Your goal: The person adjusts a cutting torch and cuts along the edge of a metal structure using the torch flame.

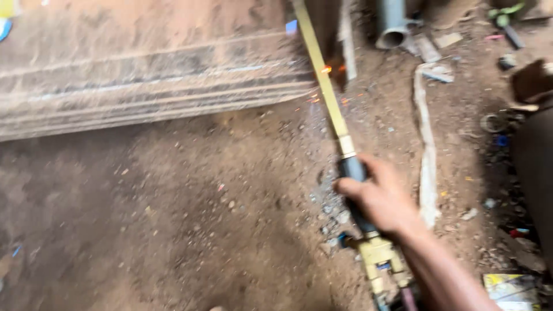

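- The right hand (380, 198) has its fingers (349, 185) wrapped round the dark grip of a cutting torch (340, 129); the left hand is out of view
- The torch runs from the brass valve block (380, 259) near the wrist up along a thin yellowish tube; sparks (326, 69) glow at its far end, against the edge of a rusty metal sheet (150, 86) lying on the dirt floor (173, 219)
- It looks rigid, long and tip-hot; best held at the dark grip, well back from the sparks
- A pale hose (426, 150) trails beside it; a grey pipe (393, 23) lies beyond
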